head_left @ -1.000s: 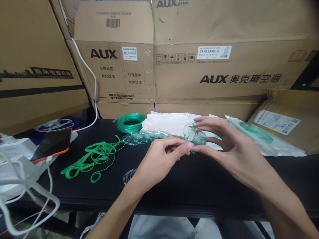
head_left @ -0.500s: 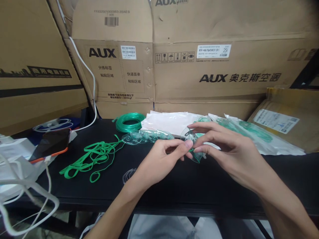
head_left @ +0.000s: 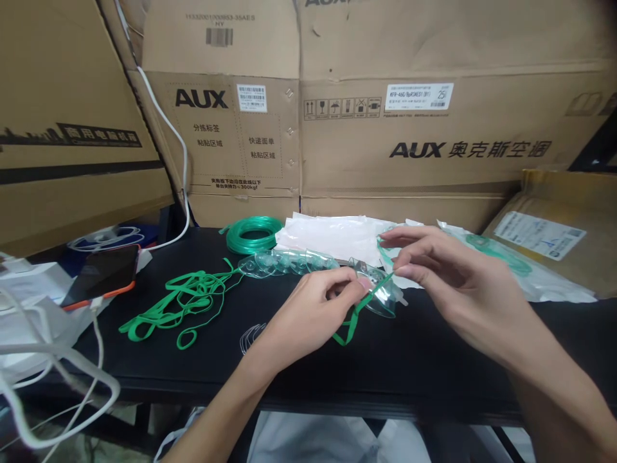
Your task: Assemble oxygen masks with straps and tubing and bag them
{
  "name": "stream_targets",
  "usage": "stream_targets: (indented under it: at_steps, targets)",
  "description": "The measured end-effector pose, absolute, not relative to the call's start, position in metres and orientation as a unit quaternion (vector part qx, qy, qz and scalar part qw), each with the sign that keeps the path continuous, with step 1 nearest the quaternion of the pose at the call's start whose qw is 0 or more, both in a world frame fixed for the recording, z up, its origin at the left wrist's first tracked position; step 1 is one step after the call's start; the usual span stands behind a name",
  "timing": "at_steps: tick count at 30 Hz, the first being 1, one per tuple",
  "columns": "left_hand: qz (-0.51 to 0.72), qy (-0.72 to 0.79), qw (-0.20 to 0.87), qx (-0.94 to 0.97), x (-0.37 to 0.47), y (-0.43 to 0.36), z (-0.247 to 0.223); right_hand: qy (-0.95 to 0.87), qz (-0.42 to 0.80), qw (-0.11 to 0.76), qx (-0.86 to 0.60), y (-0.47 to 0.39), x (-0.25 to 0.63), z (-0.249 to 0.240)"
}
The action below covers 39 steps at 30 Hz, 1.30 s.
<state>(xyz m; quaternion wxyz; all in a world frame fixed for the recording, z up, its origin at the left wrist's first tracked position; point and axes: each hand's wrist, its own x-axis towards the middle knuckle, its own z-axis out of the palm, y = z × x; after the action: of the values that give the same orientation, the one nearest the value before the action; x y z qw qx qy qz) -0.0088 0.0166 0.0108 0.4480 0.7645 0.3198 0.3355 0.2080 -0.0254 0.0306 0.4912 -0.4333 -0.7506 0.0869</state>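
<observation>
A clear plastic oxygen mask (head_left: 385, 299) is pinched between the thumb and fingers of my left hand (head_left: 308, 315), just above the black table. A green elastic strap (head_left: 353, 325) runs across the mask and hangs in a loop below it. My right hand (head_left: 453, 276) pinches the strap's upper end between thumb and fingertips and draws it taut at the mask's right. Left of these, a row of nested clear masks (head_left: 289, 262) lies on the table. Beside it sits a loose tangle of green straps (head_left: 187, 299). My fingers partly cover the mask's near edge.
Coiled green tubing (head_left: 253, 241) and white packets (head_left: 328, 235) lie at the back. Bagged masks (head_left: 511, 257) rest at the right by a carton (head_left: 554, 212). Thin wire strips (head_left: 250, 337) lie near my left forearm. A phone (head_left: 103, 273) and white cables (head_left: 58, 360) occupy the left.
My right hand has moved slightly right, pulling the green strap out into view. More strap now hangs as a loop below, and the mask has turned to show more of its shell.
</observation>
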Motion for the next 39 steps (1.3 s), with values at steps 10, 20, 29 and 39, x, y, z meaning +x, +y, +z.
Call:
stream_targets:
  at_steps: [10, 20, 29, 39]
  targets:
    - [0.312, 0.337, 0.415, 0.785, -0.012, 0.016, 0.013, -0.655, 0.05, 0.608, -0.446, -0.027, 0.201, 0.036]
    - [0.363, 0.32, 0.433, 0.761, -0.009, 0.013, 0.015, -0.716, 0.256, 0.435, -0.482, -0.024, 0.215, 0.028]
    - [0.365, 0.392, 0.301, 0.789, -0.02, 0.022, 0.014, -0.759, 0.29, 0.26, -0.522, -0.027, 0.228, 0.034]
    - [0.265, 0.36, 0.117, 0.887, -0.02, 0.029, -0.019, -0.814, 0.35, 0.156, -0.435, -0.036, 0.226, 0.047]
